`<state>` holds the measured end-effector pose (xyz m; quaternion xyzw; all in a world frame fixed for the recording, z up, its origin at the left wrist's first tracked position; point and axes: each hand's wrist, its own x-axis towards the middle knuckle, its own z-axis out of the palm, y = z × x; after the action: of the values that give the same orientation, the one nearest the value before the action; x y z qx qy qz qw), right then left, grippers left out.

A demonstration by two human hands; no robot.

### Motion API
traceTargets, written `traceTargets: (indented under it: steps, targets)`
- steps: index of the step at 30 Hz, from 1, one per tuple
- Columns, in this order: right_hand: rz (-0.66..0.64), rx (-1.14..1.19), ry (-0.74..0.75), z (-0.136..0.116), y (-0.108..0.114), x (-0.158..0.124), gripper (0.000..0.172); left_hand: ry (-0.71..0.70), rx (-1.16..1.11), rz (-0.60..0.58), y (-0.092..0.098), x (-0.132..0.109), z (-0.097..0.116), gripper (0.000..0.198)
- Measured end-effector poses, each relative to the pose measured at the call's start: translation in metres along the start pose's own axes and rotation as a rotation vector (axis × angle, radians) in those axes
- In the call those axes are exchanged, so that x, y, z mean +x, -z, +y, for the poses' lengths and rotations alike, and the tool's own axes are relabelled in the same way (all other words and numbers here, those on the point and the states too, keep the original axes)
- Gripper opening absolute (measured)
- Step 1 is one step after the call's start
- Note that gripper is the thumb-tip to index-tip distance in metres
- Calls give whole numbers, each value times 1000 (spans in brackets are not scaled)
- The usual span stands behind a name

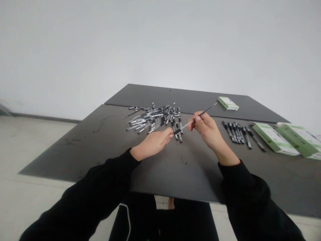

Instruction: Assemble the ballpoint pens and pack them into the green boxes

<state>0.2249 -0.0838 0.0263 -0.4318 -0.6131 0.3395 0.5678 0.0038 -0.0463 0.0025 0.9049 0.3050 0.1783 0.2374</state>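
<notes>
My left hand (155, 143) is closed on the black-grip end of a clear pen barrel (185, 126), which slants up to the right. A thin dark pen refill (207, 109) is pinched between the thumb and fingers of my right hand (205, 130). The refill lines up with the barrel's far end, and its tip points toward the back right. My right fingers hide where the two meet, so I cannot tell how deep the refill sits. Just beyond my left hand lies a loose pile of pen parts (150, 119), clear barrels with black grips and small caps.
Several capped pens (235, 133) lie in a rough row right of my right hand. Beside them are a green-and-white box (275, 139) and another carton (299, 140). A smaller box (228, 103) rests on the rear part of the dark table (100, 147). A pale wall stands behind.
</notes>
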Motion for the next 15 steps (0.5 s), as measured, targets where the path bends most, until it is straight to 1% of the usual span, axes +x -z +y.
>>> traceTargets:
  steps: [5,8,10,11,13,14,15]
  targets:
    - [-146,-81,12,-5,-5,-5,36,-25,-151,-8,-2,-1,3,26]
    - [-256,-104,-31,-8,-8,-8,34,-47,-301,42,-2,-1,5,26]
    - [-301,-80,-58,-9,-1,-4,37,-50,-407,95,0,1,5,28]
    - [-286,-66,-63,-8,5,1,39,-35,-450,142,2,2,4,29]
    - [-184,-94,-72,-3,23,21,35,10,-503,274,6,5,-1,28]
    - [-125,-159,-78,2,33,35,30,29,-519,338,8,7,-4,27]
    - [-87,-276,-98,9,41,51,25,44,-532,389,10,8,-6,26]
